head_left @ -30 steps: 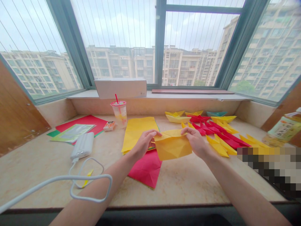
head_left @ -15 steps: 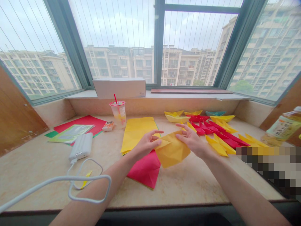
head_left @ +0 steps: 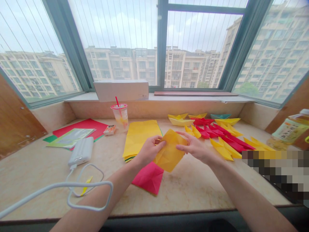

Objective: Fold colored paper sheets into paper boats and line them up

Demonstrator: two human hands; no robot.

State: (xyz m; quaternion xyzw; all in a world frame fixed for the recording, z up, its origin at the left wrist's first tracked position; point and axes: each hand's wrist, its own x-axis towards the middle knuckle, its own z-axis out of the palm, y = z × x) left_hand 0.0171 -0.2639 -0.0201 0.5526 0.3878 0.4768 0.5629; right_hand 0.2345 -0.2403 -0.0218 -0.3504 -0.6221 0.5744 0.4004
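Note:
A creased square of yellow paper [head_left: 170, 153] is held up above the counter between my two hands. My left hand [head_left: 151, 149] pinches its left edge, the thumb lying over the front face. On the other side my right hand [head_left: 193, 145] grips the right edge, with the thumb in front and fingers partly hidden behind. Below the held sheet lies creased red folded paper [head_left: 149, 178], partly behind my left forearm. A stack of yellow paper [head_left: 141, 133] rests just behind my left hand, with green sheets showing at its edge.
Several folded paper boats [head_left: 224, 149] in yellow, red and teal crowd the right. At left are a power bank [head_left: 81, 150] with a looping white cable [head_left: 90, 183], and red sheets [head_left: 83, 124]. A drink cup [head_left: 121, 117] stands behind; a bottle [head_left: 289, 130] is far right.
The yellow paper has turned from a wide, slanted view to a more upright square facing me. My right hand's fingers have come down and closed onto its edge.

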